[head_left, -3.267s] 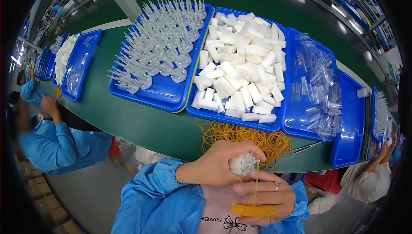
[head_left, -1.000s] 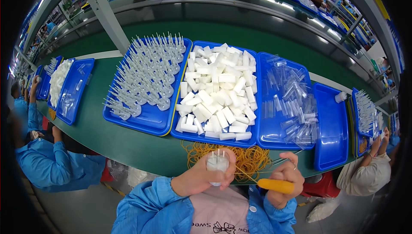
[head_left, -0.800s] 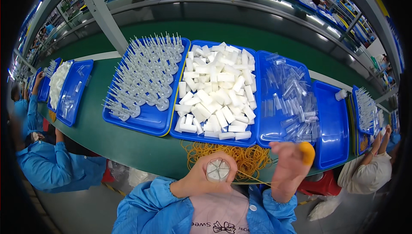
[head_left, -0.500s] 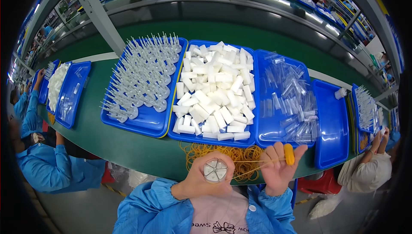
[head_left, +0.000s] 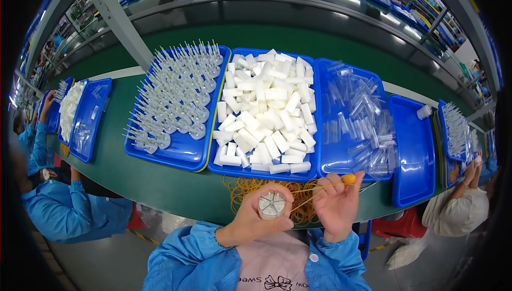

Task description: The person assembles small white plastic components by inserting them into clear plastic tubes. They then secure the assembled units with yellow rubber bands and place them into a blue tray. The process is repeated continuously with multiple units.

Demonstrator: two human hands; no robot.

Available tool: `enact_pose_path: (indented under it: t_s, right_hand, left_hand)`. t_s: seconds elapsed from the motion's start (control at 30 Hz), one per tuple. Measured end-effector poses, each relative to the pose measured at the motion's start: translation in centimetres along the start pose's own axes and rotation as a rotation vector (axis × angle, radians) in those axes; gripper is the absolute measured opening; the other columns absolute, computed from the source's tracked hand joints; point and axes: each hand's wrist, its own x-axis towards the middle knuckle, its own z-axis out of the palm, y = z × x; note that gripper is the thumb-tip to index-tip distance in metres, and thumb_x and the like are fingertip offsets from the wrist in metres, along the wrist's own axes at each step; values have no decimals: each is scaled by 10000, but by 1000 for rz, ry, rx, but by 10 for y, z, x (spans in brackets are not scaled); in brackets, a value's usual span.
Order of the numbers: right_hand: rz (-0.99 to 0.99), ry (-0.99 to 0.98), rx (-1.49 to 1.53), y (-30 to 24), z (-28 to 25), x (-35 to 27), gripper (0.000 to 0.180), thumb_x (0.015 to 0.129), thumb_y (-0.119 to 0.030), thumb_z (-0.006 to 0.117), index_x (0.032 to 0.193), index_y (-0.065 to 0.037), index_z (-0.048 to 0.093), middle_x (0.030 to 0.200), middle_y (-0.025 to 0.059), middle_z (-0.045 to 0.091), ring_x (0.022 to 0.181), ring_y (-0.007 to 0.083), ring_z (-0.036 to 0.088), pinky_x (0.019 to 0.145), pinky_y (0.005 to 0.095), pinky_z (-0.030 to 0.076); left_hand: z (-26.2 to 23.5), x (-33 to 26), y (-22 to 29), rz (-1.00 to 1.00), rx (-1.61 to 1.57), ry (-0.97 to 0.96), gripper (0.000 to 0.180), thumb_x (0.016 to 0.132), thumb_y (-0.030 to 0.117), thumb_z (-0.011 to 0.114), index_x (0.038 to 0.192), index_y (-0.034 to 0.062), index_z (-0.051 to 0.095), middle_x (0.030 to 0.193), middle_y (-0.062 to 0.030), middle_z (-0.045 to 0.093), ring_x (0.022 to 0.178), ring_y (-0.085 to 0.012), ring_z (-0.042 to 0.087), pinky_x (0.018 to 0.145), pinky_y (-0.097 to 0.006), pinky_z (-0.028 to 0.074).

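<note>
My left hand [head_left: 246,217] is wrapped around a round bundle [head_left: 271,204], whose upward end is split into several pale wedges with clear rims. A yellow rubber band [head_left: 305,189] is drawn tight from this bundle to my right hand [head_left: 337,210], its fingers hooked in the band. On one right finger sits a yellow finger cot [head_left: 348,179]. How the band passes around the bundle is hidden by my left hand. Beneath and behind both hands lies a pile of loose yellow rubber bands [head_left: 234,187] on the green table.
Beyond my hands stand blue trays: one with clear stemmed parts [head_left: 178,99], one with white foam blocks [head_left: 264,112], one with clear plastic sleeves [head_left: 360,115]. Further right, a blue tray [head_left: 415,157] bears a small clear piece [head_left: 424,112]. Co-workers sit at both sides.
My right hand has moved left, closer to the bundle, and its fingers have curled more. The left hand has shifted slightly right with the bundle, whose end has tilted a little.
</note>
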Motion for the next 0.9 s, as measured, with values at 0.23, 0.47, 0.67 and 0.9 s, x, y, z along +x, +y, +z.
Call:
enact_pose_path:
  t_s: [0.23,0.47,0.67,0.9]
  right_hand:
    - [-27,-178,81,-14,-10,-7,443,893,-446,524,1182,-114,573,944,54,461,874,180,415,830,305,377]
    - [-160,-306,-320,-3,3,-7,781,856,-337,620,1397,53,213,1478,216,179,1394,334,106,1140,438,163]
    - [-394,-386,-1055,20,-4,-17,958,705,-294,795,1397,56,233,1476,234,182,1389,320,161,1130,414,137]
    - [-298,-510,-1322,21,-7,-17,974,639,-265,833,1405,0,291,1476,226,205,1383,323,194,1105,394,175]
  left_hand:
    - [3,2,-2,6,23,-17,390,750,32,723,1081,37,518,830,5,530,752,-48,481,651,-199,398]
    - [6,5,0,-54,-45,112,537,732,62,745,1195,-6,481,827,-24,558,735,-85,526,650,-221,453]
    - [-3,7,5,42,207,84,774,727,55,746,1378,-3,332,829,-13,560,724,-74,523,658,-203,437]
    - [-4,3,11,239,880,105,867,677,71,736,1396,-14,258,900,-95,609,803,-197,603,691,-288,479]
